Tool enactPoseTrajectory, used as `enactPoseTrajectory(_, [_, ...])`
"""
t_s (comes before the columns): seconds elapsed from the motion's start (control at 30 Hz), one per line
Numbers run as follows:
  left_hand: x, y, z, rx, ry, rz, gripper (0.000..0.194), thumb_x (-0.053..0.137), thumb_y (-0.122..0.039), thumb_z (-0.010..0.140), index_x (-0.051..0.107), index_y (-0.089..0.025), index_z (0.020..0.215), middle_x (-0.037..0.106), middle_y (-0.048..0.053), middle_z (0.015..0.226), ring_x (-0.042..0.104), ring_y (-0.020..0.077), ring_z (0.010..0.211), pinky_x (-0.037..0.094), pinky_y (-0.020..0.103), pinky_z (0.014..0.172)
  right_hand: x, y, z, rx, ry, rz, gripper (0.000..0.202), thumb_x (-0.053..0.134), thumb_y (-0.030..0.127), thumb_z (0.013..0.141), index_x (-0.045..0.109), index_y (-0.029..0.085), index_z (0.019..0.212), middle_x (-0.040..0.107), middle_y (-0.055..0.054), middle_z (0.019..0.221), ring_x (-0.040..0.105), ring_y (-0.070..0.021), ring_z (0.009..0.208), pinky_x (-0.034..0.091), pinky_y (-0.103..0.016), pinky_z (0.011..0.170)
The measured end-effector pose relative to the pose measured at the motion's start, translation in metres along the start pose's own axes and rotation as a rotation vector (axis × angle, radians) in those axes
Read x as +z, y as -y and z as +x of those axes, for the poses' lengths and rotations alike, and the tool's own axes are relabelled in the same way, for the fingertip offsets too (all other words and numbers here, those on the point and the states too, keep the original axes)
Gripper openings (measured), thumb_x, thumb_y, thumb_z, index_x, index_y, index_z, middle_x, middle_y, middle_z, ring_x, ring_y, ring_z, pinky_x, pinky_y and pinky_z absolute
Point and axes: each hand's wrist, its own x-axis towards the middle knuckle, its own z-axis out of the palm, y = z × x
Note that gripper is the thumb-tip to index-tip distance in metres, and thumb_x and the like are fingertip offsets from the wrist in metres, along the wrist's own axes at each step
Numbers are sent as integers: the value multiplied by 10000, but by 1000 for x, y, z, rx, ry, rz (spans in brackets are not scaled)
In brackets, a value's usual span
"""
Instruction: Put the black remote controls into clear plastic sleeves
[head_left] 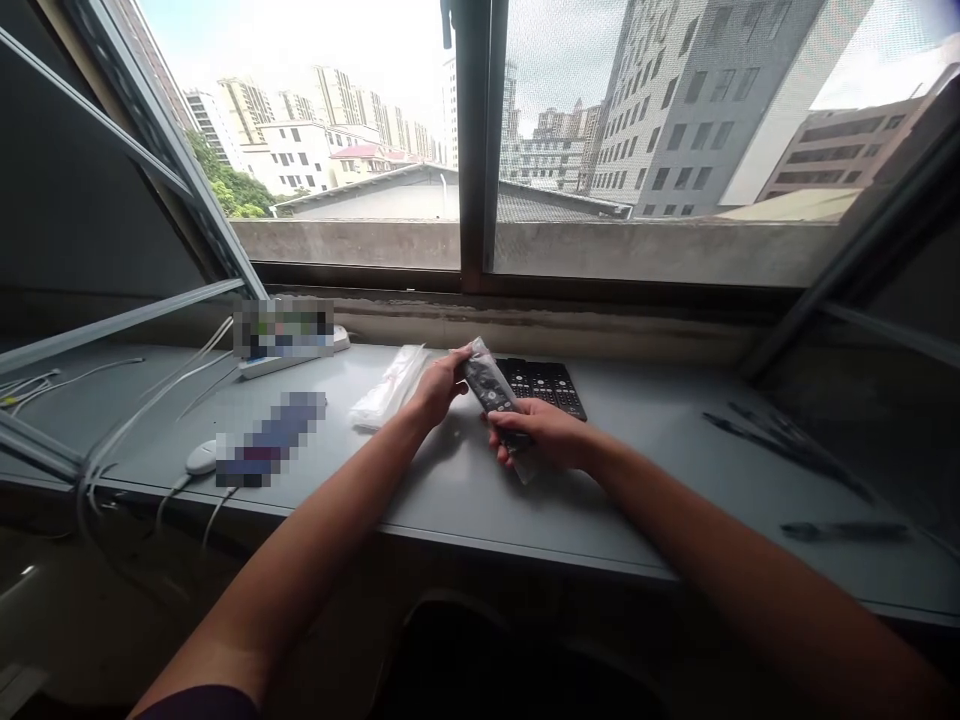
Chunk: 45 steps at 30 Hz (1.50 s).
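A black remote control (493, 395) in a clear plastic bag is held tilted above the grey desk. My left hand (441, 385) pinches the upper end of the bag, its fingers closed there. Around the lower part of the remote, my right hand (541, 432) is closed, thumb on top of the buttons. Some of the bag hangs past the remote's lower end. Just behind my right hand, several black remotes (551, 385) lie side by side on the desk, partly hidden. To the left of my left hand is a stack of clear plastic bags (386, 390).
The grey desk (645, 480) runs below a window. At left are a power strip (296, 352), white cables (142, 410), a white round charger (201, 458) and a blurred-out bluish object (274, 442). Dark cables (787, 450) lie at right. Metal frame bars slope on both sides.
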Motion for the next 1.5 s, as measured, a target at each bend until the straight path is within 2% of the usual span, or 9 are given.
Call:
enactPoseTrajectory(0.17, [2, -2, -5, -34, 111, 51, 521, 764, -698, 858, 764, -199, 1008, 798, 115, 981, 693, 243, 882, 382, 290, 616, -1, 0, 3, -38, -33, 27, 417, 947, 428, 868, 687, 152, 1041, 781, -64, 869, 760, -179, 672, 663, -276, 589])
enactPoseTrajectory(0.3, [5, 0, -5, -63, 97, 62, 453, 826, -620, 819, 711, -187, 885, 748, 98, 858, 630, 204, 744, 320, 281, 566, -2, -1, 3, -66, -43, 36, 380, 929, 424, 891, 685, 155, 1002, 789, -71, 885, 768, -179, 683, 673, -279, 603])
enactPoseTrajectory(0.57, [3, 0, -5, 54, 57, 69, 428, 837, -583, 827, 748, -167, 875, 731, 92, 859, 599, 169, 696, 370, 276, 563, 0, 3, 1, -60, -65, 13, 315, 902, 365, 926, 656, 182, 997, 797, -82, 916, 774, -181, 684, 677, -276, 587])
enactPoseTrajectory(0.67, [3, 0, -7, 31, 121, 83, 479, 804, -646, 860, 751, -170, 869, 731, 100, 877, 597, 169, 689, 347, 269, 530, 0, 4, 0, -78, -77, 6, 273, 873, 355, 951, 668, 180, 997, 787, -81, 916, 766, -176, 675, 668, -269, 575])
enactPoseTrajectory(0.77, [4, 1, -8, 12, 176, 150, 445, 835, -590, 852, 747, -156, 810, 703, 95, 809, 582, 163, 643, 362, 274, 530, 1, 5, 0, -87, -76, 8, 246, 849, 344, 969, 679, 173, 1017, 787, -84, 923, 769, -183, 678, 671, -280, 582])
enactPoseTrajectory(0.93, [5, 0, -9, 140, 150, 146, 413, 778, -559, 900, 787, -148, 856, 752, 123, 870, 620, 181, 697, 423, 278, 580, 1, 4, 0, -82, -56, 18, 271, 847, 348, 970, 675, 165, 1074, 807, -105, 958, 784, -194, 698, 683, -295, 616])
enactPoseTrajectory(1.07, [5, -1, -12, 80, 184, 154, 523, 754, -670, 908, 795, -151, 859, 761, 138, 882, 653, 202, 732, 443, 283, 584, -2, 2, 1, -99, -53, 13, 264, 845, 353, 974, 683, 170, 1074, 803, -92, 943, 776, -186, 687, 675, -284, 605])
enactPoseTrajectory(1.27, [6, 0, -13, 23, 261, 185, 393, 854, -516, 861, 784, -142, 765, 724, 111, 755, 630, 186, 671, 461, 295, 607, -1, 4, 0, -75, -61, 14, 259, 840, 359, 980, 685, 169, 1065, 812, -101, 949, 777, -188, 685, 680, -291, 612])
enactPoseTrajectory(1.5, [3, 2, -14, 21, 300, 201, 455, 827, -589, 881, 818, -135, 847, 768, 142, 847, 671, 205, 717, 476, 295, 628, 1, 6, 0, -84, -47, 27, 267, 865, 325, 958, 690, 164, 1080, 793, -73, 894, 765, -173, 665, 670, -271, 593])
